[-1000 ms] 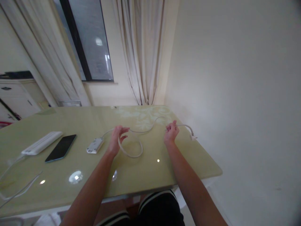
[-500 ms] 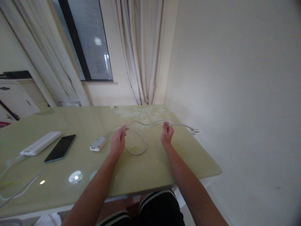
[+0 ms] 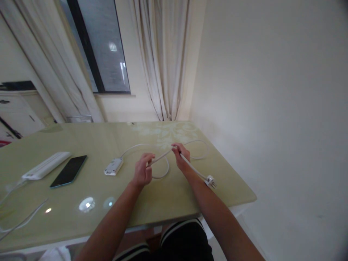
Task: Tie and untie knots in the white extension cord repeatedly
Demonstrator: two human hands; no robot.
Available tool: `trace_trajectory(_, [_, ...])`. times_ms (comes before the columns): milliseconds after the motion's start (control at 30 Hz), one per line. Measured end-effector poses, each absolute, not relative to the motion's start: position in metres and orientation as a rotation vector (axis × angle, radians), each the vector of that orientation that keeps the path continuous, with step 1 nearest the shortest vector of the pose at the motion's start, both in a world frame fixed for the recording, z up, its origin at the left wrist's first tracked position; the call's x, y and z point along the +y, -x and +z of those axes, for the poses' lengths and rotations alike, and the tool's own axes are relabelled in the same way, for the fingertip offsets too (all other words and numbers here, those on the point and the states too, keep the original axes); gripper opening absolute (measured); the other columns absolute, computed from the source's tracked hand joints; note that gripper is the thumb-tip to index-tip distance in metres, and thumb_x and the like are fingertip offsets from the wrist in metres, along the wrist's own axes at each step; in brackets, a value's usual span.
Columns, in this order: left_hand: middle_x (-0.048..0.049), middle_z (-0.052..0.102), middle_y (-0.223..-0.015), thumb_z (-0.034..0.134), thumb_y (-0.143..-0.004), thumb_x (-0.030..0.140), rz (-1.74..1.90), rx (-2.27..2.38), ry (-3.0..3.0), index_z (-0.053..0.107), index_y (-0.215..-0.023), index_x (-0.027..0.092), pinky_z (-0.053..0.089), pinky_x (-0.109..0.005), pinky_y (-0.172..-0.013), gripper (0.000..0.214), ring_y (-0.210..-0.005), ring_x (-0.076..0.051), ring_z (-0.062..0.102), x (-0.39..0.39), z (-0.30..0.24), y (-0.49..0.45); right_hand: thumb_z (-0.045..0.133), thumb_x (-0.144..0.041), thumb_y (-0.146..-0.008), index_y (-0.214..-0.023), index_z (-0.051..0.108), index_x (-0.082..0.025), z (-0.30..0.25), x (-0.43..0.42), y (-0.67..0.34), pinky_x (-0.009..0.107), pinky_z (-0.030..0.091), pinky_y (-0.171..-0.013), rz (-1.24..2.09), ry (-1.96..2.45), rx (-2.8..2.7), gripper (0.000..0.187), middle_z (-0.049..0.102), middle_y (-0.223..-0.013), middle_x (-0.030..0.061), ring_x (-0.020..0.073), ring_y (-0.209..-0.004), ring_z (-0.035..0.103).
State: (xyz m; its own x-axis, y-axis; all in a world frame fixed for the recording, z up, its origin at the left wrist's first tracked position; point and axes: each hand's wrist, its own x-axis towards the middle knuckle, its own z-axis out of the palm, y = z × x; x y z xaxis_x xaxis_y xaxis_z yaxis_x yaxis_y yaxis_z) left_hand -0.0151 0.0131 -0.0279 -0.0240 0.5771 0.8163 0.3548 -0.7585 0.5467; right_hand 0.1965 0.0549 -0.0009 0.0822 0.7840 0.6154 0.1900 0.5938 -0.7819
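White cable (image 3: 163, 155) between two hands, over the desk (image 3: 174, 203).
The left hand (image 3: 143, 170) and right hand (image 3: 181, 156) each have narrow grip around it; the plug (image 3: 210, 181) is free. Probably it is light, flexible, best pinched along its length.

One phone (image 3: 69, 171) lies on one table (image 3: 165, 203). Two white blocks (image 3: 46, 166) (image 3: 114, 166) are there, one left of the phone and one right. Farther right of it are two hands (image 3: 143, 169) (image 3: 181, 156) on one cord (image 3: 193, 168) with one plug (image 3: 210, 181). Beyond the phone are two curtains (image 3: 49, 54) (image 3: 168, 54), one window (image 3: 108, 61) and one cabinet (image 3: 16, 105).
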Motion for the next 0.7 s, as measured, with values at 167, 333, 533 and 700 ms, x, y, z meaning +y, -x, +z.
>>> trace_trajectory(167, [-0.0090, 0.070, -0.096, 0.026, -0.104, 0.058, 1.760, 1.135, -1.837, 0.062, -0.127, 0.023, 0.051, -0.033, -0.070, 0.055, -0.074, -0.020, 0.060, 0.018, -0.022, 0.010, 0.053, -0.049, -0.097, -0.096, 0.069, -0.025, -0.005, 0.061, -0.201, 0.028, 0.045, -0.072, 0.410, 0.893, -1.407, 0.029, 0.065, -0.080, 0.0014, 0.0166, -0.072, 0.055])
trace_trajectory(333, [-0.0084, 0.066, -0.138, 0.046, -0.102, 0.034, 0.869, 1.192, -2.542, 0.064, -0.135, 0.031, 0.040, -0.048, -0.108, 0.037, -0.127, -0.027, 0.056, 0.020, -0.030, 0.004, 0.057, -0.049, -0.096, -0.093, 0.071, -0.027, -0.003, 0.057, -0.198, 0.029, 0.048, -0.079, 0.420, 0.892, -1.332, 0.027, 0.069, -0.087, 0.0025, 0.0190, -0.080, 0.061])
trace_trajectory(533, [-0.0075, 0.069, -0.123, 0.059, -0.098, 0.039, 0.665, 1.269, -2.730, 0.070, -0.115, 0.028, 0.032, -0.048, -0.112, 0.023, -0.123, -0.026, 0.056, 0.021, -0.035, -0.008, 0.054, -0.048, -0.098, -0.095, 0.074, -0.026, 0.003, 0.054, -0.198, 0.031, 0.049, -0.085, 0.409, 0.895, -1.299, 0.030, 0.073, -0.093, 0.0048, 0.0205, -0.087, 0.065])
trace_trajectory(700, [-0.0056, 0.068, -0.092, 0.048, -0.103, 0.045, 0.952, 1.160, -2.718, 0.064, -0.094, 0.022, 0.038, -0.042, -0.101, 0.030, -0.094, -0.022, 0.060, 0.018, -0.028, -0.004, 0.051, -0.050, -0.100, -0.096, 0.073, -0.023, 0.011, 0.056, -0.209, 0.030, 0.047, -0.082, 0.311, 0.965, -1.258, 0.035, 0.073, -0.094, 0.0062, 0.0198, -0.085, 0.064])
